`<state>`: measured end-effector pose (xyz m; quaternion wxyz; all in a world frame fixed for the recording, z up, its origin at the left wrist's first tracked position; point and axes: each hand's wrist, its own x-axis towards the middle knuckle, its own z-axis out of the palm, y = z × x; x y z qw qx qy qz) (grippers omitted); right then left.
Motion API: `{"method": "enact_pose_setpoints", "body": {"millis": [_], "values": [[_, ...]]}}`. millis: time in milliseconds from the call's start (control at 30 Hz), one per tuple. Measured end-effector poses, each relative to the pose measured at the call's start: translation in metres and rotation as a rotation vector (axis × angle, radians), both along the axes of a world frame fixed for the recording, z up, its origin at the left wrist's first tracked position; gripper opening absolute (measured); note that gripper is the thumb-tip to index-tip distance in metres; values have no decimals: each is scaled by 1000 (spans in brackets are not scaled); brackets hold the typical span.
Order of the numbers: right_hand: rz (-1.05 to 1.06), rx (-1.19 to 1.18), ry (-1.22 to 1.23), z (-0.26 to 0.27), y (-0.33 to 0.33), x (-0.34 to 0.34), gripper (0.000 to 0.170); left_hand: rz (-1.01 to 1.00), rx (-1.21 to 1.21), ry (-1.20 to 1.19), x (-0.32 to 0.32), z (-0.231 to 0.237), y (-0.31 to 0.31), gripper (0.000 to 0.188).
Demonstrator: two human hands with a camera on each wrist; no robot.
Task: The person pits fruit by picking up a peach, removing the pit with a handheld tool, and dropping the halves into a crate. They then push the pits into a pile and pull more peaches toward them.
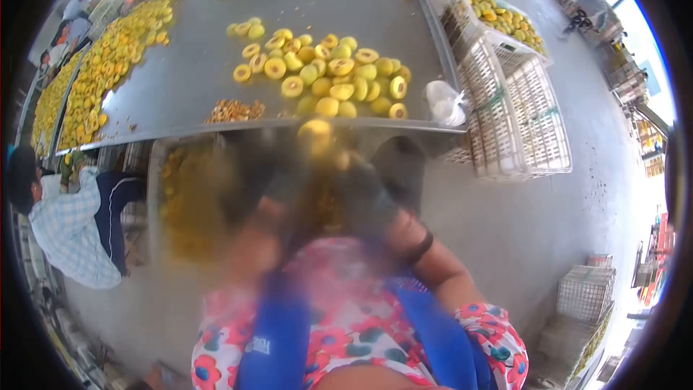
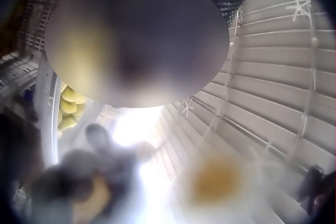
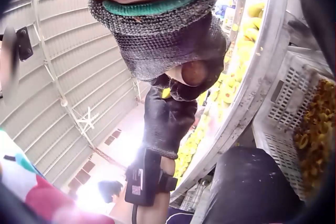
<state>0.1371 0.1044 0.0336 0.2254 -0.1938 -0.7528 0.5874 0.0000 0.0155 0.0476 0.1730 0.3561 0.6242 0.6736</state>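
A yellow peach point(image 1: 316, 136) shows at the fingertips of my left hand point(image 1: 285, 173), which grips it; both hands are blurred in the head view. My right hand point(image 1: 361, 195) meets the left just beside the fruit. The right wrist view shows the right hand from close up, in a grey knit glove point(image 3: 163, 45) with dark coating, fingers curled. A brown rounded end point(image 3: 194, 73) sits inside that curl; I cannot tell what it is. Below it, the dark-gloved left hand touches the right, a sliver of yellow between them. The left wrist view is mostly blocked by a blurred shape.
Beyond the hands, halved peaches point(image 1: 339, 68) and a heap of stones point(image 1: 234, 110) lie on a metal table point(image 1: 361, 0). A plastic bag point(image 1: 445, 103) rests at its corner. White crates point(image 1: 516, 112) stand right; a fruit-filled crate point(image 1: 155, 195) is left, near another person point(image 1: 76, 224).
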Motion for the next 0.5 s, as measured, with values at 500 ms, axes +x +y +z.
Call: {"method": "enact_pose_setpoints", "body": {"millis": [500], "values": [[141,-526,90,-2,-7,5,8,95,80,262,27,-1,6,33]]}}
